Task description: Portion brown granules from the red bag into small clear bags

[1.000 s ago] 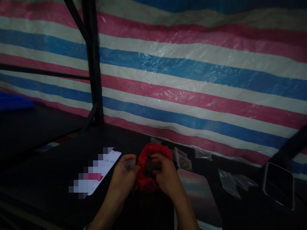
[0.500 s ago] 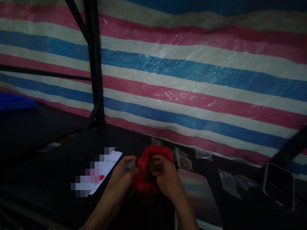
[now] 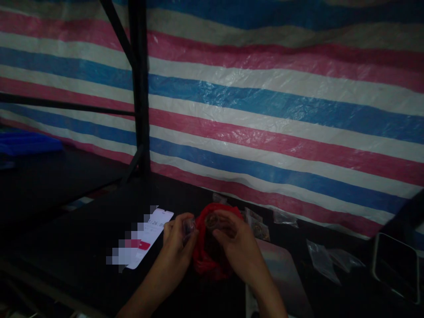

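A red plastic bag (image 3: 200, 260) stands open on the dark table, with dark brown contents that I cannot make out clearly. My left hand (image 3: 179, 240), at the bag's left side, is closed around a small clear plastic bag (image 3: 188, 226). Over the mouth of the red bag, my right hand (image 3: 233, 238) has its thumb and fingers curled round a small brownish clump (image 3: 212, 221), too dim to name. Beyond my right hand lie small clear packets (image 3: 258, 225) with brownish contents.
A lit phone (image 3: 150, 236) lies left of my hands. A flat, shiny grey panel (image 3: 281, 269) is at the right, with clear bags (image 3: 323, 260) and a dark device with a pale rim (image 3: 395, 267) further right. A black post (image 3: 141, 88) and striped sheeting (image 3: 265, 110) stand behind.
My right hand has risen out of the red bag's contents and now pinches a brownish clump at its mouth. My left hand has turned, with the clear bag still in it. The view has shifted slightly.
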A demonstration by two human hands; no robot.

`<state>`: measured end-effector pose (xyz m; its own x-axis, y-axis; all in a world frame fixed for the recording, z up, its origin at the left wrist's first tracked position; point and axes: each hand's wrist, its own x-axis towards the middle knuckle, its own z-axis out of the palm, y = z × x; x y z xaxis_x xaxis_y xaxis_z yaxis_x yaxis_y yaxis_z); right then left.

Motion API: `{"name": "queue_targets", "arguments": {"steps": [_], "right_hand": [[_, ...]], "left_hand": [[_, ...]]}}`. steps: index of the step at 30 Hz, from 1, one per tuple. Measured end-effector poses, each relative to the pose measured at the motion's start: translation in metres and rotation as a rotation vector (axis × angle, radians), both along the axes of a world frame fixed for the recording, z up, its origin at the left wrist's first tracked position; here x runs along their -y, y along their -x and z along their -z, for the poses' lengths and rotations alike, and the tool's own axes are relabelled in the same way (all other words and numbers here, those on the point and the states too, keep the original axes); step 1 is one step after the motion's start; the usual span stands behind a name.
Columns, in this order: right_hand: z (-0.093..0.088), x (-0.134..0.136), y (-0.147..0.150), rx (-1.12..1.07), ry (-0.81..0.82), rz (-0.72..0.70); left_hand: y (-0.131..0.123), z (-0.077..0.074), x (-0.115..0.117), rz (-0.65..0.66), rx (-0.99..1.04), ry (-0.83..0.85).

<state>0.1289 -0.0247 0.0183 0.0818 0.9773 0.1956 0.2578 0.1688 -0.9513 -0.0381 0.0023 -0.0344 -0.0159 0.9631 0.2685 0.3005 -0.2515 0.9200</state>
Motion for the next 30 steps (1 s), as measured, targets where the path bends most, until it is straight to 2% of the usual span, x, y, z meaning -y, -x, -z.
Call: {"name": "queue_targets", "arguments": {"steps": [3, 8, 13, 18, 23, 26, 30], "right_hand": [[-0.005, 0.006, 0.015, -0.003, -0.027, -0.046], [-0.011, 0.012, 0.028, 0.265, -0.146, -0.057], [-0.014, 0.013, 0.028, 0.352, -0.218, -0.081], [-0.016, 0.014, 0.031, 0.356, -0.257, -0.106], [-0.012, 0.005, 0.023, 0.269, -0.235, 0.049], [-0.003, -0.002, 0.001, 0.395, -0.201, 0.167], [0.012, -0.007, -0.025, 0.581, -0.135, 0.236]], "left_hand": [[0.0, 0.005, -0.001, 0.026, -0.031, -0.046], [-0.005, 0.01, -0.002, 0.035, -0.044, -0.098], [-0.006, 0.003, 0.003, 0.07, -0.029, -0.057], [-0.007, -0.003, 0.005, 0.053, 0.003, -0.032], [-0.006, -0.007, 0.004, -0.015, 0.002, -0.04], [-0.003, -0.01, 0.005, -0.088, -0.017, -0.023], [-0.005, -0.011, 0.01, -0.09, -0.043, 0.061]]}}
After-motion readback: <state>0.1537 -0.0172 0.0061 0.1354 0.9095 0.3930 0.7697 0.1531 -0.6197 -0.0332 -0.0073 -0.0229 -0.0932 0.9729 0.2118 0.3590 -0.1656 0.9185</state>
